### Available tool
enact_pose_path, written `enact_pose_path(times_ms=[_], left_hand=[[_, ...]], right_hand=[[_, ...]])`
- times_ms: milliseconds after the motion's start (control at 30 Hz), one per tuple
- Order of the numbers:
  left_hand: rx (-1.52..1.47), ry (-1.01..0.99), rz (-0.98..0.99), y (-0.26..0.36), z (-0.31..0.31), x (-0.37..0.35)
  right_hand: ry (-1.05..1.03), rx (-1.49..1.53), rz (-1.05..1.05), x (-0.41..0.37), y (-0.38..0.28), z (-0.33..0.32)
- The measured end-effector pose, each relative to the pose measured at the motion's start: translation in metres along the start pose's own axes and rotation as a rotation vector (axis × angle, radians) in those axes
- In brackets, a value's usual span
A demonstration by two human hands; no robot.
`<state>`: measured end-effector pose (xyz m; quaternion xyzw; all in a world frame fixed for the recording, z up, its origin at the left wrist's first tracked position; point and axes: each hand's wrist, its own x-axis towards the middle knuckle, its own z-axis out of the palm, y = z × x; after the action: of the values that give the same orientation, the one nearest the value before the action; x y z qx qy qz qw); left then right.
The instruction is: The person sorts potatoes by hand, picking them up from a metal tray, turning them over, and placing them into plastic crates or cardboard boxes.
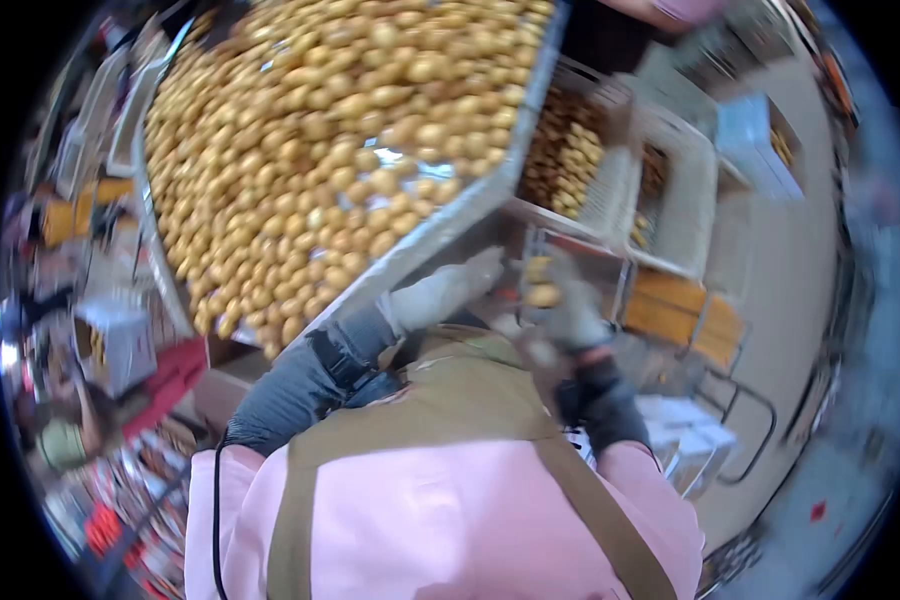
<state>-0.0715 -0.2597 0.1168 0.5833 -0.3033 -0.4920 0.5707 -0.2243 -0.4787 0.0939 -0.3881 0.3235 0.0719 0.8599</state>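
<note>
A wide metal-edged sorting table (440, 218) is heaped with small round yellow-brown fruits (310, 140). My left hand (445, 292), in a pale glove, is just off the table's near edge, fingers stretched out to the right with nothing seen in them. To its right, my right hand (575, 312), also gloved, is smeared by motion over the box area beside the table. A few yellow fruits (541, 292) show right at its fingers; whether it holds them I cannot tell.
At the right of the table stand a crate of brown and yellow fruits (575, 165) and a white plastic basket (685, 200). Farther right is a light blue box (755, 140). An orange crate (670, 310) and a metal frame (755, 420) are near my right arm. Another person's arm (660, 12) shows at the top.
</note>
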Motion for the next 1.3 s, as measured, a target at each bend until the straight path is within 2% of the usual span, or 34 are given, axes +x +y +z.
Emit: enact_pose_path(times_ms=[33,67,100,167,200,267,300,333,367,400,467,500,533,567,600,633,700,733,800,867,900,933,967,1033,1100,1167,1200,1233,1267,1300], left_hand=[[-0.001,-0.058,-0.143,0.004,-0.012,-0.013],[-0.056,-0.017,-0.151,0.001,-0.025,-0.028],[-0.110,0.009,-0.156,-0.003,-0.035,-0.043],[-0.199,0.118,-0.152,-0.019,-0.043,-0.075],[-0.244,0.179,-0.137,-0.030,-0.048,-0.087],[-0.297,0.305,-0.205,-0.061,-0.057,-0.126],[-0.326,0.366,-0.244,-0.070,-0.055,-0.142],[-0.510,0.452,-0.305,-0.056,-0.051,-0.152],[-0.524,0.526,-0.306,-0.065,-0.050,-0.161],[-0.541,0.598,-0.309,-0.081,-0.049,-0.172],[-0.622,0.754,-0.258,-0.098,-0.043,-0.196],[-0.683,0.835,-0.234,-0.097,-0.041,-0.206],[-0.744,0.914,-0.207,-0.091,-0.041,-0.214],[-0.801,0.988,-0.179,-0.089,-0.043,-0.222],[-0.872,1.120,-0.138,-0.110,-0.043,-0.230],[-0.912,1.181,-0.119,-0.113,-0.045,-0.241],[-0.996,1.292,-0.088,-0.110,-0.049,-0.255],[-1.126,1.296,-0.013,-0.104,-0.051,-0.259],[-1.068,1.297,-0.024,-0.116,-0.059,-0.265],[-1.054,1.305,-0.025,-0.113,-0.065,-0.265],[-1.070,1.296,-0.013,-0.100,-0.070,-0.254],[-1.085,1.272,0.005,-0.089,-0.078,-0.239],[-0.960,1.246,-0.075,-0.082,-0.084,-0.230],[-0.896,1.185,-0.187,-0.072,-0.093,-0.216],[-0.790,1.122,-0.196,-0.070,-0.099,-0.201],[-0.720,1.072,-0.221,-0.071,-0.101,-0.194],[-0.701,1.044,-0.240,-0.073,-0.101,-0.192],[-0.680,1.021,-0.251,-0.074,-0.103,-0.188],[-0.693,1.013,-0.248,-0.075,-0.103,-0.185],[-0.708,1.007,-0.268,-0.072,-0.104,-0.182]], right_hand=[[0.179,-0.076,-0.082,0.004,-0.018,-0.025],[0.111,0.115,-0.133,0.025,-0.033,-0.096],[0.251,0.207,-0.323,0.035,-0.059,-0.116],[0.537,-0.110,-0.410,0.038,-0.109,-0.171],[0.811,-0.115,-0.490,0.053,-0.119,-0.192],[0.675,-0.497,-0.612,0.096,-0.123,-0.176],[0.596,-0.682,-0.667,0.117,-0.122,-0.159],[0.467,-0.804,-0.696,0.128,-0.108,-0.080],[0.437,-1.021,-0.830,0.172,-0.078,-0.077],[0.458,-1.440,-0.833,0.168,-0.066,0.012],[0.290,-1.288,-0.852,0.204,-0.026,0.090],[0.272,-1.567,-0.890,0.226,-0.009,0.110],[0.383,-1.826,-1.012,0.242,0.018,0.125],[0.314,-1.723,-1.075,0.249,0.039,0.146],[0.244,-1.754,-0.999,0.237,0.045,0.179],[0.009,-1.771,-0.810,0.225,0.032,0.222],[0.168,-1.758,-1.426,0.238,0.051,0.249],[0.034,-1.700,-1.429,0.254,0.044,0.264],[-0.222,-1.570,-1.402,0.292,0.032,0.300],[-0.249,-1.984,-1.298,0.329,0.040,0.326],[-0.170,-2.212,-1.244,0.341,0.046,0.339],[-0.175,-2.136,-1.261,0.343,0.044,0.341],[-0.186,-2.061,-1.273,0.344,0.043,0.340],[-0.219,-1.897,-1.292,0.339,0.037,0.331],[-0.279,-1.411,-1.236,0.305,0.035,0.308],[-0.233,-1.178,-0.905,0.230,0.031,0.260],[-0.203,-1.100,-0.650,0.190,0.026,0.228],[-0.119,-1.185,-0.504,0.162,0.023,0.183],[-0.046,-1.274,-0.509,0.136,0.013,0.142],[0.162,-1.227,-0.415,0.121,0.001,0.100]])
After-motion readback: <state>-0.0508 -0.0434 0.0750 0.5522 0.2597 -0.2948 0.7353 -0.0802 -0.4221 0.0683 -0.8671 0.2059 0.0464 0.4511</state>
